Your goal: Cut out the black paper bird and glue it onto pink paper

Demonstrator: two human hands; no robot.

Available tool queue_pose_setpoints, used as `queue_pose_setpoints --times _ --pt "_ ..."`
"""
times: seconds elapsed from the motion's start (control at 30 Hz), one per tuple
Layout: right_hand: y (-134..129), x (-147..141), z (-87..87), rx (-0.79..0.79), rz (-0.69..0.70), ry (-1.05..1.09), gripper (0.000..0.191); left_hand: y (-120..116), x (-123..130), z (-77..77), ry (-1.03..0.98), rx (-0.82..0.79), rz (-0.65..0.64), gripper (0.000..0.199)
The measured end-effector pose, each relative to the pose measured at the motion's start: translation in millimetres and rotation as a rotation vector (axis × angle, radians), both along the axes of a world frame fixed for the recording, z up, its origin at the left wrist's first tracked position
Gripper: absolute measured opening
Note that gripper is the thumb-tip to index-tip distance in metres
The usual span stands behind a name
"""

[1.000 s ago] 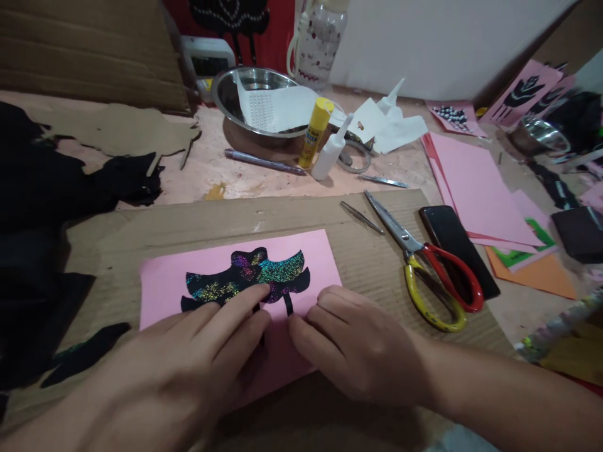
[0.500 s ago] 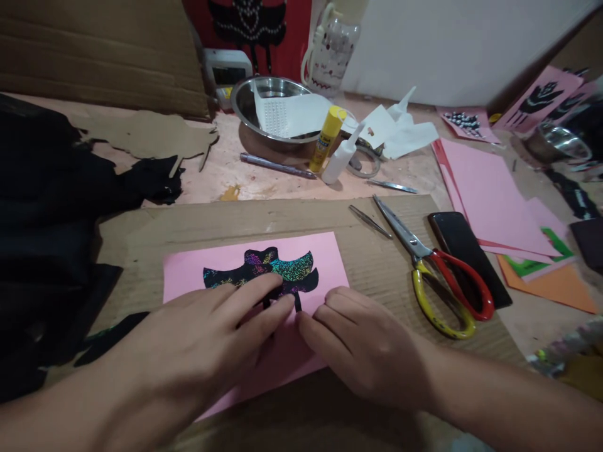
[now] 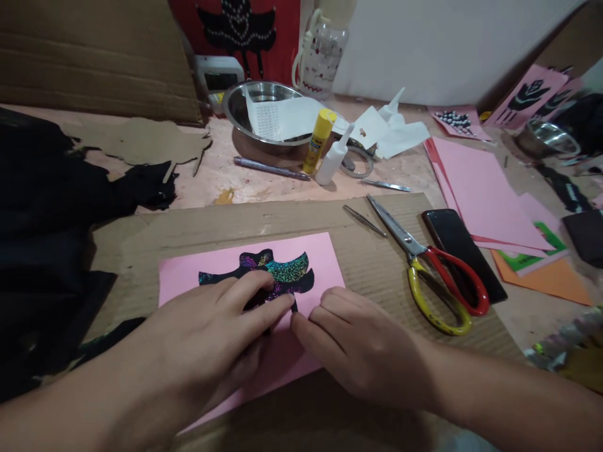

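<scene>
A black paper cutout with glittery coloured patches (image 3: 289, 269) lies flat on a sheet of pink paper (image 3: 325, 257). My left hand (image 3: 202, 339) rests over the cutout's lower left, its index finger and thumb apart and pressing down on it. A thin black leg strip runs down from the cutout, beside my left thumb. My right hand (image 3: 358, 339) is closed, fingers curled, with its fingertips at the lower end of that strip. Part of the cutout is hidden under my left hand.
Right of the paper on the cardboard (image 3: 226, 223) lie tweezers (image 3: 365, 221), red-and-yellow scissors (image 3: 419, 254) and a black phone (image 3: 464, 254). Behind are a pen (image 3: 271, 168), a glue stick (image 3: 319, 141), a glue bottle (image 3: 331, 160) and a metal bowl (image 3: 235, 116). Black material (image 3: 42, 207) covers the left.
The view has shifted slightly, so most things appear a little further left. My left hand has slid a little over the cutout, covering more of its left side. My right hand stays by the strip.
</scene>
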State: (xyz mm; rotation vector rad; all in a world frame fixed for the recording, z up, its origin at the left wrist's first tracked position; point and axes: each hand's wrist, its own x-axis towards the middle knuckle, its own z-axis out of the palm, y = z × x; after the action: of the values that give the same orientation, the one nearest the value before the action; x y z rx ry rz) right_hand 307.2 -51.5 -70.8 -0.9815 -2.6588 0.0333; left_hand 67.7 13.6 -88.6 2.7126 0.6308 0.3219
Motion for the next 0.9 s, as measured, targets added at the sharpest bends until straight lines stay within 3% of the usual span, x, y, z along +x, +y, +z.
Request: queue_pose_setpoints --times 0.17,0.43,0.63,0.77,0.9 --pt "-0.8 0.4 0.2 -0.092 -0.027 0.015 0.034 5.0 1.2 1.8 0.045 0.010 -0.016 0.053" --pt "-4.3 7.4 2.4 -0.167 -0.023 -0.064 0.031 8.0 -0.5 3.8 0.018 0.077 -0.049 0.040" --pt "-5.2 24.0 3.2 -0.251 0.099 -0.086 0.035 9.0 -2.1 3.2 -0.002 0.084 -0.027 0.042" --pt "-3.6 27.2 2.4 -0.200 0.012 -0.077 0.049 9.7 -3.5 0.4 0.021 0.028 -0.017 0.044" --pt "-3.1 25.1 4.7 -0.250 -0.014 -0.170 0.045 8.6 -4.3 0.2 0.110 -0.037 0.019 0.048"
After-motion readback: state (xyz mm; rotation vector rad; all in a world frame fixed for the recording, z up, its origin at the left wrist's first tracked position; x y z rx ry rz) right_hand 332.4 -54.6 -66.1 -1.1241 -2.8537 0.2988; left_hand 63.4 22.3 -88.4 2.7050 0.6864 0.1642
